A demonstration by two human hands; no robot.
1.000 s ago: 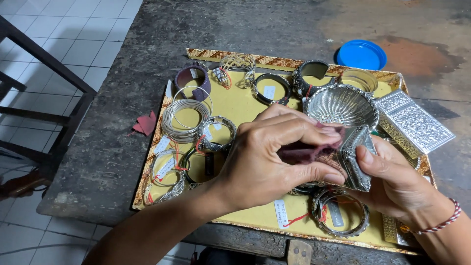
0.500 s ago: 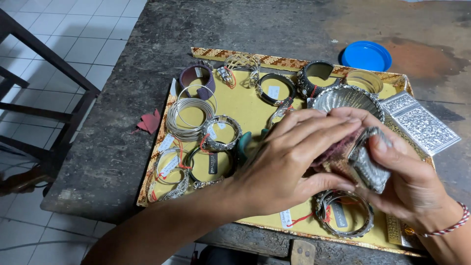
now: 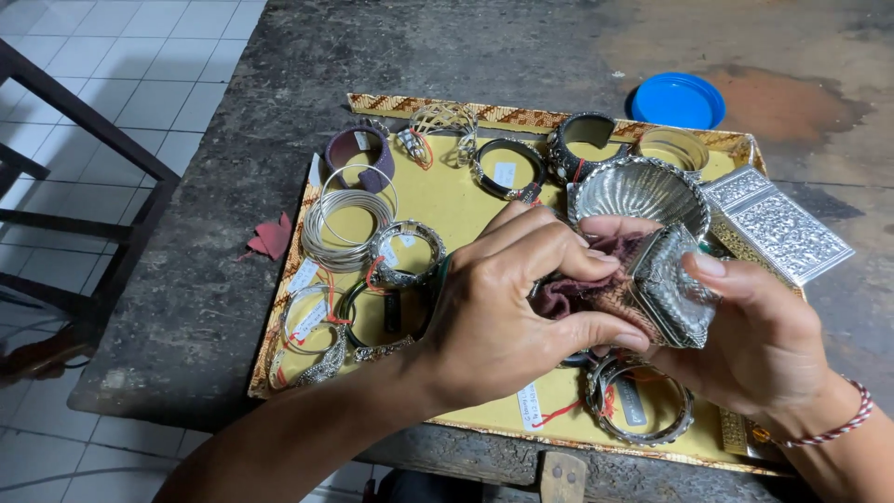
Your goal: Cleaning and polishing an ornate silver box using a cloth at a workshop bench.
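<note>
a: over the yellow tray [image 3: 521,116], from the head view: left hand [image 3: 503,317] curled, fingers bent over a maroon cloth [image 3: 573,291], thumb low at the front, pressing the cloth against a small embossed silver piece [image 3: 675,289].

b: and the right hand [image 3: 764,345]?

a: cupped half shut around the silver piece from behind and below, thumb laid across its top edge, fingertips hidden underneath. held in the air above the tray, just in front of the scalloped silver bowl [image 3: 638,191], resting on nothing.

b: looks like rubbing with the cloth. any advice?

a: probably best to brace firmly with the right hand and move only the cloth. press with the finger pads, not the nails. work the cloth into the raised pattern in small strokes, then turn the piece to reach the hidden faces.

b: hazards?

a: crowded below. chunky silver bracelet [image 3: 638,410] right under the hands, rectangular embossed box [image 3: 778,224] just beside the right hand, coil of thin bangles [image 3: 346,219] well off to the left. wise to hold low over the tray for a short drop on any slip, yet clear of the paper tags and red threads, likely snags for the cloth.

b: anything unclear?

a: cannot tell whether lid or whole box, with the underside hidden by the palm.
</note>
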